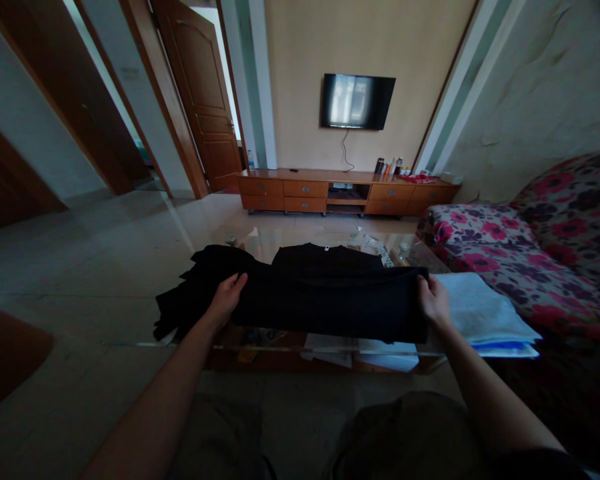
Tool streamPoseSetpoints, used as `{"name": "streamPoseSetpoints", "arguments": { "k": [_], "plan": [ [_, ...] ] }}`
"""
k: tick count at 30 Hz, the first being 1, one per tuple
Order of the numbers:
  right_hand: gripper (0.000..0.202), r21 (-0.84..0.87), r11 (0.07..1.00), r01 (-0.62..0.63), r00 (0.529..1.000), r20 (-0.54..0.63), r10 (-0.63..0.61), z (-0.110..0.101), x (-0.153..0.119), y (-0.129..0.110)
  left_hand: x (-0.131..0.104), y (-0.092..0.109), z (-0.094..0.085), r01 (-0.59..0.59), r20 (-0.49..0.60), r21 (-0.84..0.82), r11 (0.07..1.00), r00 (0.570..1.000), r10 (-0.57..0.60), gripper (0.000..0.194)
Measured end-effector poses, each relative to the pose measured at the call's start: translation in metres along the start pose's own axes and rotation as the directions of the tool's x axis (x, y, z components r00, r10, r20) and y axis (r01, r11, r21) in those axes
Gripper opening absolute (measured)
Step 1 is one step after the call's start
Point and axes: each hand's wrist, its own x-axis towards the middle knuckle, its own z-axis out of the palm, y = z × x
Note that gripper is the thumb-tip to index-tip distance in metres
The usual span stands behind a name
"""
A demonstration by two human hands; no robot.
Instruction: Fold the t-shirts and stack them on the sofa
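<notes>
Black cloth [330, 305] stretches between my two hands above the near side of the glass table [433, 262], its long upper edge nearly straight. My left hand [226, 299] is closed on it toward the table's left side, thumb lying over the top and fingers mostly hidden by the fabric. My right hand [434, 300] pinches the far right end near its upper corner, thumb in front, curled rather than open. I judge the wide spacing is there to keep the panel taut and its edge level; with the hands closer together, the middle would probably sag.

At the left end of the table, more dark fabric [195, 283] spreads in loose, uneven folds and reaches the edge. It is too dark for me to tell whether it belongs to the piece I hold. Behind my stretched cloth, farther in over the table, lies a black garment [305, 255] with a small white label [327, 249] at what looks like its neckline; that label probably makes its top easy to find.

On the table's right end sits a pale blue-white stack [480, 307], beside my right hand and partly overhanging, perhaps set there to leave the middle for the dark cloth. White papers [390, 353] show below the tabletop's front edge.
</notes>
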Motion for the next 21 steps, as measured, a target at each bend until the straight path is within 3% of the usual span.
{"name": "streamPoseSetpoints", "arguments": {
  "k": [4,8,11,15,21],
  "plan": [
    [0.042,-0.24,0.965,-0.108,0.991,0.046,0.123,0.034,0.017,0.011,0.033,-0.021,0.024,-0.057,-0.049,0.352,0.934,0.996,0.079,0.048],
    [0.044,-0.31,0.932,-0.189,0.975,0.054,0.216,0.06,0.004,0.033,0.05,-0.044,0.036,0.006,-0.058,0.474,0.88,0.998,0.024,0.034],
    [0.054,-0.327,0.933,-0.152,0.969,0.138,0.206,0.063,-0.002,0.048,0.055,-0.057,0.034,-0.059,0.048,0.587,0.807,0.998,0.037,0.055],
    [0.035,-0.294,0.955,-0.049,0.93,0.334,0.151,0.055,0.007,0.061,0.063,-0.067,0.028,-0.268,0.264,0.622,0.736,0.956,0.126,0.046],
    [0.045,-0.263,0.964,-0.042,0.947,0.296,0.123,0.053,0.011,0.067,0.071,-0.076,0.032,-0.307,0.214,0.557,0.771,0.951,0.224,0.056]
  ]
}}
